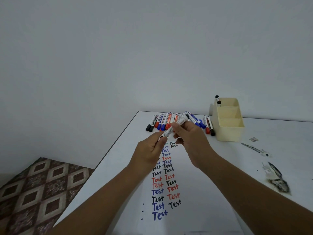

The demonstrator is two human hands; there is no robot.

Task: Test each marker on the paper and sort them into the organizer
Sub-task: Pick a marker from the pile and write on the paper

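Both hands hold one white-barrelled marker (176, 126) slantwise above the paper (189, 192). My left hand (150, 150) pinches its lower end near a dark cap. My right hand (191, 134) grips the barrel higher up, with the black far end sticking out beyond the fingers. The paper carries two columns of the word "Test" in black, red and blue. A row of several black, red and blue markers (169, 120) lies at the table's far edge. The cream organizer (227, 123) with three compartments stands at the right, two markers (217, 100) upright in its far compartment.
The white table (279, 133) has black ink smears (276, 178) on its right side and a small scrap (253, 139) near the organizer. The table's left edge drops to a patterned floor (33, 189). A plain wall rises behind.
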